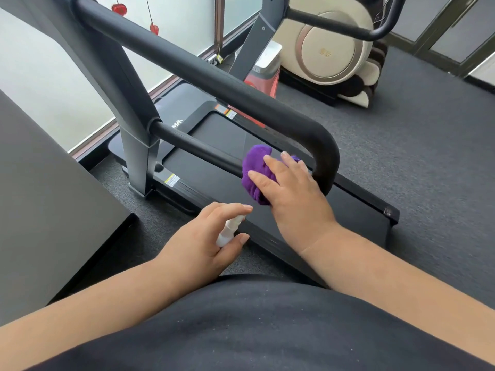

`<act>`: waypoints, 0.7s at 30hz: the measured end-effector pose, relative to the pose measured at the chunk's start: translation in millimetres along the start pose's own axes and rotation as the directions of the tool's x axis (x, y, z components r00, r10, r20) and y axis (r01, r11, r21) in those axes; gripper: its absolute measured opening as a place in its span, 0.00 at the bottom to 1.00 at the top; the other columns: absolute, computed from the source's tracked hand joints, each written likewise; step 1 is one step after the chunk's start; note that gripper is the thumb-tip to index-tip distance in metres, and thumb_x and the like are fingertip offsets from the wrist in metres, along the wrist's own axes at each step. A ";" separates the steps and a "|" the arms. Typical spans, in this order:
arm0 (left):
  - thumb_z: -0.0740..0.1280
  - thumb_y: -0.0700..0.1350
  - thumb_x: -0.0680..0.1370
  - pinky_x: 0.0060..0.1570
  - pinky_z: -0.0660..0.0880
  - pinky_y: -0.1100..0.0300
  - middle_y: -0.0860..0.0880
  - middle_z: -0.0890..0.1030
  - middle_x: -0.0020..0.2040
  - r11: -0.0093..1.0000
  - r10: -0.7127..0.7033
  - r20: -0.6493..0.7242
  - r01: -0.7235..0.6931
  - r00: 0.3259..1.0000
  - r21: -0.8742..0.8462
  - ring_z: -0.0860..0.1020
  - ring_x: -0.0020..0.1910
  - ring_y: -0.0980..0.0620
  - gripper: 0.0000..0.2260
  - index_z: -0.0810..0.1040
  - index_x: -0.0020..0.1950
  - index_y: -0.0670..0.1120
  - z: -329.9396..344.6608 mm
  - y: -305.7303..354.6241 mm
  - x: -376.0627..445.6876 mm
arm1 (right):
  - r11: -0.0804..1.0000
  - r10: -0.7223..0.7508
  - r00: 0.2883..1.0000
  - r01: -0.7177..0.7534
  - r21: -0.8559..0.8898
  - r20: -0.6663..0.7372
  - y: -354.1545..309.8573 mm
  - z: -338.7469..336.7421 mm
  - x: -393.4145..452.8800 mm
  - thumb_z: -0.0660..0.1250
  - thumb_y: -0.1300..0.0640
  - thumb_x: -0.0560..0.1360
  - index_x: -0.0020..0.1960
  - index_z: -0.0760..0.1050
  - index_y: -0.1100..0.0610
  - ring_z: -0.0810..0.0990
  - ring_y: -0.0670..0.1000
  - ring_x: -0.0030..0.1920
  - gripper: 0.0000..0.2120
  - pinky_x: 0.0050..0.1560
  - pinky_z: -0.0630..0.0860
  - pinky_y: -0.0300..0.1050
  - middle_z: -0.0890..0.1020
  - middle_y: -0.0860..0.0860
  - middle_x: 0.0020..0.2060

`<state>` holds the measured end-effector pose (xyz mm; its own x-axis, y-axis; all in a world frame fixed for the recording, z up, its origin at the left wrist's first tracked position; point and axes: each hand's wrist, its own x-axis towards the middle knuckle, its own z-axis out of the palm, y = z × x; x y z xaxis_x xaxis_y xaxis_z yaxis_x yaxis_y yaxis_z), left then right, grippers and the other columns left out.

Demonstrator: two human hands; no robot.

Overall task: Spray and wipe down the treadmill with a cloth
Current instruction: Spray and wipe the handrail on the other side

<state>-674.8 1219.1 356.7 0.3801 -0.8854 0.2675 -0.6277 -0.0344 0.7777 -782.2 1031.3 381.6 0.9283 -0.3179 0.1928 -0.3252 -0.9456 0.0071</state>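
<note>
Wiping is the step in hand: the right hand (290, 183) presses a bunched purple cloth (254, 170) around the thin lower black bar of the treadmill handrail (198, 148), fingers spread over it, just left of the thick padded bend. The left hand (203, 245), nearer, grips a small white spray bottle (229, 231), forefinger on top; next likely comes a sliding pass along the bar or a fresh spritz. The bottle's body is mostly hidden in the palm, and the cloth's underside is out of sight.
</note>
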 end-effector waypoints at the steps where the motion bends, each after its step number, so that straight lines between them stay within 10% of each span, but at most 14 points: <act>1: 0.65 0.55 0.77 0.48 0.78 0.50 0.57 0.77 0.56 1.000 0.002 0.001 -0.002 1.000 -0.002 0.78 0.53 0.56 0.20 0.65 0.68 0.62 0.2 -0.3 0.8 | 0.999 0.009 0.993 -0.003 -0.050 0.119 1.6 5.7 -1.8 0.66 0.65 0.75 0.76 0.65 0.50 0.60 0.67 0.75 0.32 0.75 0.56 0.63 0.65 0.59 0.75; 5: 0.65 0.55 0.76 0.47 0.78 0.49 0.58 0.77 0.56 1.000 0.005 0.009 -0.005 1.000 -0.001 0.78 0.52 0.56 0.21 0.65 0.68 0.63 -0.7 -4.3 2.8 | 0.991 -0.028 0.938 0.071 -0.114 0.346 -2.6 33.4 -20.5 0.60 0.59 0.79 0.79 0.58 0.51 0.52 0.64 0.78 0.29 0.77 0.46 0.61 0.57 0.58 0.78; 12: 0.65 0.55 0.76 0.48 0.79 0.52 0.67 0.72 0.60 0.999 0.028 0.007 -0.029 1.000 0.034 0.76 0.55 0.62 0.21 0.65 0.67 0.64 -6.8 -5.0 7.8 | 0.981 -0.085 0.934 0.017 0.193 0.346 -15.6 39.4 -36.1 0.68 0.62 0.77 0.78 0.62 0.48 0.61 0.60 0.75 0.32 0.73 0.62 0.55 0.64 0.54 0.76; 21: 0.66 0.51 0.76 0.50 0.75 0.57 0.54 0.77 0.54 0.993 0.111 -0.075 -0.108 0.991 0.045 0.78 0.52 0.56 0.19 0.68 0.66 0.57 -3.1 19.4 5.6 | 0.948 -0.204 0.911 0.275 0.159 -0.359 5.6 -14.4 -38.6 0.57 0.61 0.82 0.71 0.72 0.50 0.71 0.64 0.70 0.20 0.70 0.68 0.59 0.72 0.56 0.70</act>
<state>-682.8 1214.9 375.0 0.3577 -0.8465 0.3944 -0.6951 0.0407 0.7178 -822.4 1039.2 388.3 0.8474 -0.0713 0.5261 -0.0242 -0.9951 -0.0959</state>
